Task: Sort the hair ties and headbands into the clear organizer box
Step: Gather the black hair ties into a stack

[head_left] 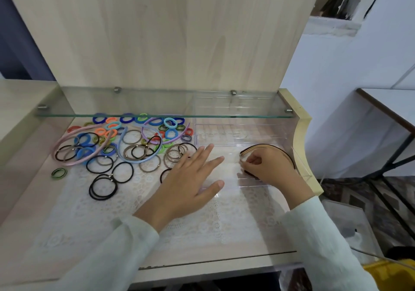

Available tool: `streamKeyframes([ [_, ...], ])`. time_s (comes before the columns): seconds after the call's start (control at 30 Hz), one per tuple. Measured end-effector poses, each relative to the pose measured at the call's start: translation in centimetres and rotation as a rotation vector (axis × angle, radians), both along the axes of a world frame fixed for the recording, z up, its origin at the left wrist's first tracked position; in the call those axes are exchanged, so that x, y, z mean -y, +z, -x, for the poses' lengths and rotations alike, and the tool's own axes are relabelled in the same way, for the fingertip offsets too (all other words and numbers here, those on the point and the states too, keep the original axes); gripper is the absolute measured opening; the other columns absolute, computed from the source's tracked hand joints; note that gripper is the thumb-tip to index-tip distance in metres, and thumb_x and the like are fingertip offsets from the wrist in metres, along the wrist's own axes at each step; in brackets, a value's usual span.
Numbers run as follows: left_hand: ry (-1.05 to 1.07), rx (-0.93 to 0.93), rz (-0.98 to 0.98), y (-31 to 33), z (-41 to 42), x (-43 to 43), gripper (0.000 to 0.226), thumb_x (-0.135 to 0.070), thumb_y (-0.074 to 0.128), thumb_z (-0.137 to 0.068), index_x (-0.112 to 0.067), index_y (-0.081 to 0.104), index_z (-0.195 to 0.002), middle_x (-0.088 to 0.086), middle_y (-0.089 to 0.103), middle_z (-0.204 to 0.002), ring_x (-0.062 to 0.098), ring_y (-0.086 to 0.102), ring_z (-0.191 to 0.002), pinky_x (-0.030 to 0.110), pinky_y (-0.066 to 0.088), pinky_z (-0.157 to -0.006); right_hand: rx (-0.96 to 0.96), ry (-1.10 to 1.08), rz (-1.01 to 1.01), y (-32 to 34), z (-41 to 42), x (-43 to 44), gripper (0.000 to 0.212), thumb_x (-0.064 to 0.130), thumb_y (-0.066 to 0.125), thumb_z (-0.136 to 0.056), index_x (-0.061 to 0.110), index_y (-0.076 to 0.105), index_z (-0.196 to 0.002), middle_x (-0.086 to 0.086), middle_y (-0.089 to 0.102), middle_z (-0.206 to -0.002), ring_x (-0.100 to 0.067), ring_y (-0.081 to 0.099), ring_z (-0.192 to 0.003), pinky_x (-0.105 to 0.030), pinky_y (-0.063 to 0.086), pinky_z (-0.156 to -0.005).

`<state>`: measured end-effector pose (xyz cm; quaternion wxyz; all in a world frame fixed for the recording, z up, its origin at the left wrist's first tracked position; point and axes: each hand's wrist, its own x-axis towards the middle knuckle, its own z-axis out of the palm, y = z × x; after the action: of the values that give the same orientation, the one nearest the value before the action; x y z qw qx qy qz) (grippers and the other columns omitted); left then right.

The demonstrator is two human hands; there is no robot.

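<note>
The clear organizer box [235, 133] sits on the right side of the tabletop [33, 212], on a white lace mat [202, 221] and partly under a glass shelf [157, 107]. The right hand [267, 167] is inside the box. Its fingers are curled tight around a bunch of brown and tan headbands [267, 146] that bend up over the hand. The left hand [190, 178] lies spread out flat with straight fingers at the left edge of the box and holds nothing. To the left is a big pile of hair ties [107, 147] in black, brown, blue, orange and green. A pink headband [67, 138], a light blue headband [119, 149] and a purple headband [143, 132] lie in the pile. One green and black hair tie [59, 173] lies alone near the pile
</note>
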<state>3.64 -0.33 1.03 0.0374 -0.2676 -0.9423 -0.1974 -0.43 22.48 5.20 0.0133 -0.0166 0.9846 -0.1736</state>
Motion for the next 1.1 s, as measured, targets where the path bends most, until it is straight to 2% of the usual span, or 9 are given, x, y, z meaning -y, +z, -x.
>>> streamKeyframes([
  [0.13, 0.064, -0.021, -0.010, -0.3, -0.3, 2.0, 0.068, -0.070, 0.011, -0.094, -0.041, 0.013, -0.155, -0.015, -0.007, -0.164, 0.000, -0.012, -0.148, 0.035, -0.007, -0.123, -0.113, -0.106, 0.081, -1.2, -0.4, 0.5, 0.020, 0.033, 0.060, -0.089, 0.017, 0.069, -0.097, 0.009, 0.062, -0.086, -0.008, 0.051, -0.077, -0.022, 0.034, -0.061],
  [0.23, 0.133, -0.014, 0.009, -0.9, -0.6, 3.5, 0.071, -0.069, 0.006, -0.093, -0.038, 0.016, -0.156, -0.015, -0.003, -0.164, 0.002, -0.011, -0.149, 0.036, -0.005, -0.123, -0.321, -0.127, 0.283, -1.5, -0.9, 2.4, 0.020, 0.017, 0.059, -0.088, 0.011, 0.067, -0.105, -0.001, 0.062, -0.107, -0.016, 0.056, -0.093, -0.019, 0.035, -0.072],
  [0.3, 0.182, -0.034, 0.034, -1.3, -0.7, 4.2, 0.070, -0.066, 0.008, -0.094, -0.035, 0.026, -0.154, -0.012, 0.006, -0.164, 0.006, -0.004, -0.151, 0.037, -0.004, -0.123, -0.452, -0.071, 0.373, -1.3, -1.5, 4.4, 0.017, 0.011, 0.057, -0.087, 0.010, 0.066, -0.101, -0.002, 0.062, -0.106, -0.016, 0.058, -0.093, -0.014, 0.034, -0.072],
  [0.43, 0.336, -0.224, 0.073, -1.1, -1.0, 5.5, 0.052, -0.048, 0.028, -0.098, -0.027, 0.057, -0.136, -0.002, 0.044, -0.152, 0.020, 0.035, -0.144, 0.046, 0.009, -0.120, -0.639, 0.148, 0.440, -1.3, -3.9, 9.8, 0.016, 0.009, 0.051, -0.084, 0.008, 0.066, -0.089, -0.001, 0.061, -0.092, -0.015, 0.056, -0.088, -0.017, 0.041, -0.080],
  [0.53, 0.425, -0.243, 0.027, -1.2, -1.3, 6.8, 0.049, -0.041, 0.030, -0.097, -0.026, 0.064, -0.128, -0.001, 0.057, -0.141, 0.023, 0.048, -0.135, 0.048, 0.018, -0.117, -0.638, 0.339, 0.393, -2.4, -5.4, 13.6, 0.023, 0.014, 0.048, -0.084, 0.006, 0.067, -0.094, -0.007, 0.061, -0.098, -0.023, 0.056, -0.092, -0.032, 0.047, -0.081],
  [0.7, 0.436, -0.349, 0.021, -2.1, -2.1, 10.0, 0.047, -0.032, 0.030, -0.101, -0.016, 0.072, -0.118, 0.003, 0.062, -0.134, 0.027, 0.055, -0.129, 0.051, 0.031, -0.111, -0.497, 0.426, 0.524, -3.7, -6.4, 17.8, 0.035, 0.011, 0.044, -0.084, 0.005, 0.063, -0.112, -0.007, 0.059, -0.109, -0.022, 0.054, -0.100, -0.031, 0.047, -0.087],
  [0.87, 0.486, -0.278, 0.091, -1.8, -3.2, 12.9, 0.046, -0.034, 0.033, -0.096, -0.022, 0.068, -0.123, 0.002, 0.061, -0.136, 0.024, 0.057, -0.126, 0.046, 0.040, -0.104, -0.525, 0.312, 0.259, -4.5, -5.7, 18.5, 0.037, 0.013, 0.048, -0.072, 0.013, 0.063, -0.106, -0.002, 0.059, -0.103, -0.024, 0.055, -0.093, -0.038, 0.048, -0.073],
  [1.0, 0.635, -0.304, -0.024, -0.1, -4.2, 14.7, 0.036, -0.034, 0.041, -0.086, -0.026, 0.071, -0.104, -0.008, 0.072, -0.108, 0.022, 0.068, -0.089, 0.031, 0.049, -0.070, -0.560, 0.212, 0.132, -4.9, -5.0, 18.4, 0.032, 0.017, 0.046, -0.071, 0.012, 0.064, -0.098, -0.003, 0.059, -0.097, -0.025, 0.053, -0.087, -0.035, 0.048, -0.068],
  [1.1, 0.682, -0.324, -0.034, -0.1, -4.0, 16.2, 0.033, -0.033, 0.044, -0.081, -0.024, 0.070, -0.099, -0.005, 0.070, -0.100, 0.026, 0.065, -0.079, 0.033, 0.046, -0.064, -0.575, 0.147, 0.193, -5.2, -4.7, 18.4, 0.035, 0.016, 0.042, -0.074, 0.009, 0.064, -0.100, -0.006, 0.057, -0.098, -0.024, 0.048, -0.088, -0.032, 0.046, -0.071],
])
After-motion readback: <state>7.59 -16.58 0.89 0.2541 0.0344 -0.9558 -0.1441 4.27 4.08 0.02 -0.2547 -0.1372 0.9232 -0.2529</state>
